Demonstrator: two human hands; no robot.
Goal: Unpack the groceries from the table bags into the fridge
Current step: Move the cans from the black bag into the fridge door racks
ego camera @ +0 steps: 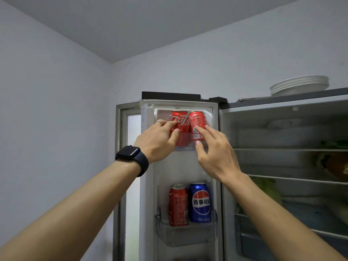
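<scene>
The fridge door (148, 185) stands open in front of me. Two red cola cans stand side by side in its top door shelf (188, 148). My left hand (158, 142) grips the left red can (181, 119), thumb on its front and fingers across it. My right hand (216, 155) holds the right red can (197, 119): fingertips lie on its front and right side, and the thumb is low, at the shelf rail. In the lower door shelf (186, 234) stand another red can (178, 204) and a blue cola can (200, 202).
The fridge interior (282, 166) is open at the right, with wire shelves and some green vegetables and a dish on them. A stack of white plates (299, 85) sits on top of the fridge. A wall is at the left, and a doorway shows behind the fridge door.
</scene>
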